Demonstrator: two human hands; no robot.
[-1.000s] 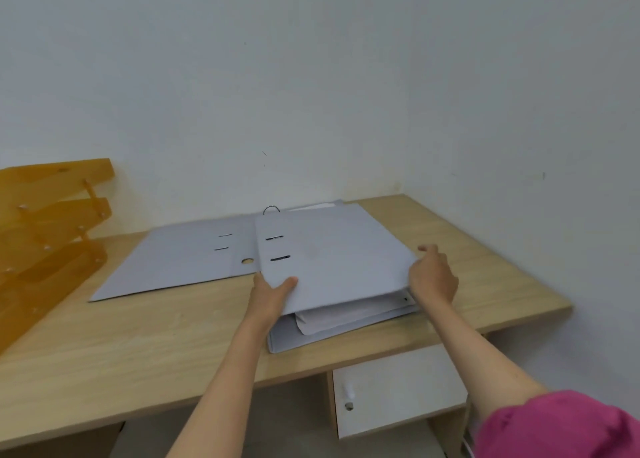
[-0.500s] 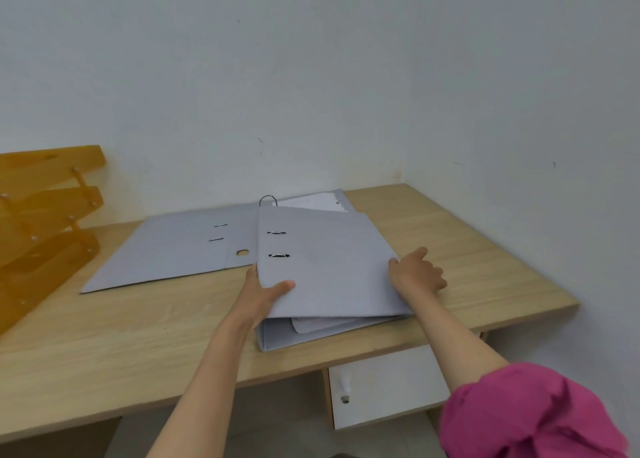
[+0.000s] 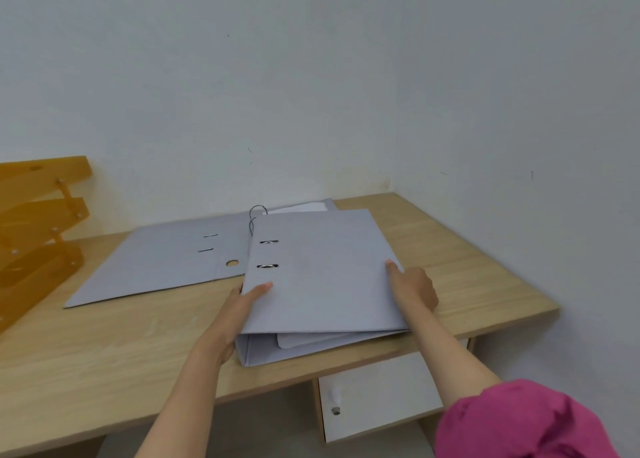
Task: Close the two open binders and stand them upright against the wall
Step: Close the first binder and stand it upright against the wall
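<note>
Nearest, at lower right, a bunched pink sleeve [image 3: 519, 423] on the right arm, and below the front edge a white cupboard door with a small metal knob [image 3: 374, 398]. On the pale wood-grain surface [image 3: 104, 353], close to its front edge, a grey cardboard lever-arch binder with loose white sheets inside [image 3: 318, 277], its top cover lowered almost flat but gaping a little at the near edge, where the paper shows. Left hand [image 3: 239, 315] clamped on that binder's spine-side corner, thumb lying on top of the cover, fingers tucked under and hidden. Right hand [image 3: 412, 287] at the cover's right edge, index finger pressed on the cover, the other fingers curled beside the edge; whether they grip beneath cannot be told. Hands well apart, one at each side of the binder. Behind and partly beneath it, a second grey cardboard binder lying fully open [image 3: 166, 260], flat, its left cover spread toward the left, round finger hole in the spine, metal rings [image 3: 257, 212] rising at the middle, white paper peeking out behind. Far left, a translucent amber plastic stacked letter tray [image 3: 34, 232]. Beyond everything, the plain white wall [image 3: 242, 93], meeting a second wall at the right-hand corner; neither binder standing against it.
</note>
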